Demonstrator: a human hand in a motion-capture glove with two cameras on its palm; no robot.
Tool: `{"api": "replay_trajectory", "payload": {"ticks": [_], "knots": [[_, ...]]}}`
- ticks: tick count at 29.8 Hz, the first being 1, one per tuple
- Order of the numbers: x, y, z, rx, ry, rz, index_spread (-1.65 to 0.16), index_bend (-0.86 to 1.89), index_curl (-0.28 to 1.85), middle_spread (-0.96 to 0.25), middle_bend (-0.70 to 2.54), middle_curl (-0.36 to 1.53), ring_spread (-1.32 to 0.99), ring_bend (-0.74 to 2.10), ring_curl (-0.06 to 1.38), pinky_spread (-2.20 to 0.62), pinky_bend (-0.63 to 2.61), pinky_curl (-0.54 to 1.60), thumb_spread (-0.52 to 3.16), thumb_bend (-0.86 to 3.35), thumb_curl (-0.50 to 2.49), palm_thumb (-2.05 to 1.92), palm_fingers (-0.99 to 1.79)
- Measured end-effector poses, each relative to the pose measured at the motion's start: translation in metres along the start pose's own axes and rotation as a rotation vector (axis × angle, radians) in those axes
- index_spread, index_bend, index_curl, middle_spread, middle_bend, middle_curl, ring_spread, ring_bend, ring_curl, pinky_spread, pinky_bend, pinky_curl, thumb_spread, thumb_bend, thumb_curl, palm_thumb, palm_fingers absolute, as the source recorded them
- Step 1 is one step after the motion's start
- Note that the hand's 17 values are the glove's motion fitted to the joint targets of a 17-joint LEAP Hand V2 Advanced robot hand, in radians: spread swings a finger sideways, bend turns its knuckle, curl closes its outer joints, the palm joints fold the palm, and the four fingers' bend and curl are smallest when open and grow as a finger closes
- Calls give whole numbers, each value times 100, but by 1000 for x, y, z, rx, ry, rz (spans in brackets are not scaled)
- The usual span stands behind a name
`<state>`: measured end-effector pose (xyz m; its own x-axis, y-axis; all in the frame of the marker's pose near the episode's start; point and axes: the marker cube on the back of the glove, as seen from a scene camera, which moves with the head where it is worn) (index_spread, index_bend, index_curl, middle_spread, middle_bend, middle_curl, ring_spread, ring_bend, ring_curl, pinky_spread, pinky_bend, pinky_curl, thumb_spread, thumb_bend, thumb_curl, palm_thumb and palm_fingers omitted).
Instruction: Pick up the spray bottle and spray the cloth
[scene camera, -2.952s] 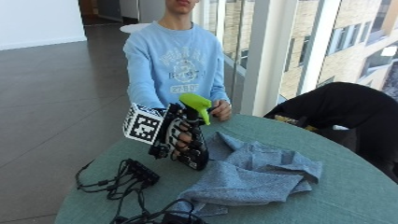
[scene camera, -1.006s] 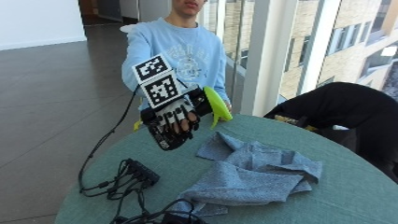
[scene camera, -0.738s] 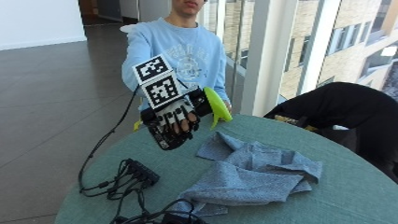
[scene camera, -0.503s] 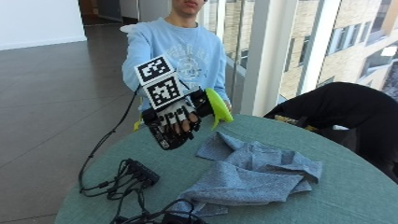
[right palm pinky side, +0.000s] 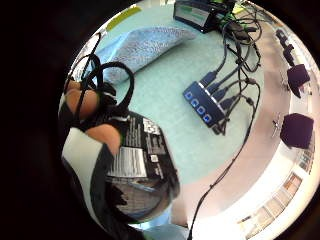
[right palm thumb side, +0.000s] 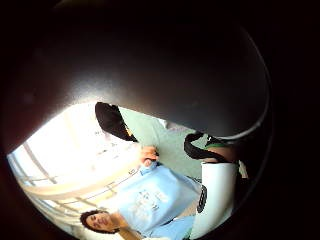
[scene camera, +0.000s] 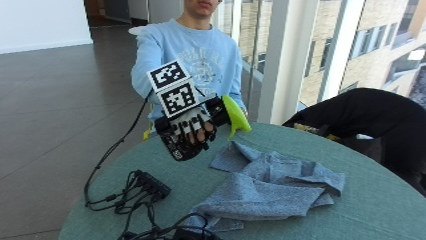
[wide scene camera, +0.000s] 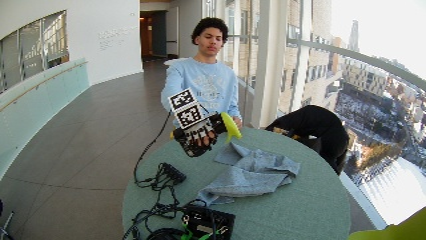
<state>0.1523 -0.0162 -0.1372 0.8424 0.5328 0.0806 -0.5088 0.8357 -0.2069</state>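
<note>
Black-gloved right hand holds the spray bottle aloft – fingers curled round its body – green nozzle beyond them, above the cloth.

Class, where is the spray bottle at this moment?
In the outside view, the dark spray bottle with a lime-green head is gripped in the gloved right hand, above the crumpled grey cloth.

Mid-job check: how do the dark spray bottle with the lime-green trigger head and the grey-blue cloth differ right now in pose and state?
The dark spray bottle with the lime-green trigger head is off the table, gripped in the gloved right hand; the grey-blue cloth lies on the green round table, untouched. The bottle is rigid and tilted, its head towards the cloth; the cloth is limp, crumpled in folds. The bottle bears a printed label; the cloth is plain.
</note>
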Motion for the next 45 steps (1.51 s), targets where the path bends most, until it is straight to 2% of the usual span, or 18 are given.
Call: {"api": "replay_trajectory", "payload": {"ticks": [13, 20, 32, 45], "knots": [[-6, 0, 5, 5, -31, -29, -28, 11, 28, -11, 20, 44, -7, 48, 37, 8, 33, 37, 84, -2, 59, 98, 109], [-28, 4, 13, 54, -145, -130, -28, 11, 28, -11, 20, 44, -7, 48, 37, 8, 33, 38, 85, -2, 60, 97, 108], [-131, 5, 68, 78, -527, -432, -28, 12, 29, -13, 19, 44, -7, 46, 37, 9, 32, 37, 87, -2, 59, 97, 106], [-259, 6, 163, 55, -717, -642, -27, 13, 31, -12, 18, 43, -6, 42, 36, 11, 29, 37, 90, -2, 58, 98, 103]]}}
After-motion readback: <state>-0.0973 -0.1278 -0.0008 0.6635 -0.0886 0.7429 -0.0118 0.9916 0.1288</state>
